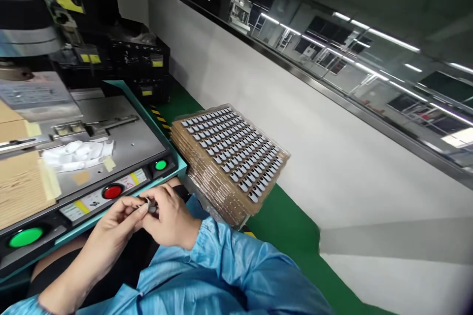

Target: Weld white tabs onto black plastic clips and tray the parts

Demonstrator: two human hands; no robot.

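Small grey part (pixel 151 205) pinched between both hands, left hand (pixel 111 229) fingers closed on it, right hand (pixel 170 221) fingers curled around it

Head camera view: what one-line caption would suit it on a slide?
Both hands, left hand and right hand, pinch a small grey part beside a stack of part trays.

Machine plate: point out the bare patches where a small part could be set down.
Bare metal lies on the machine plate between the white pieces and the small green button. Crowded: cardboard on the left, and the stacked trays are full.
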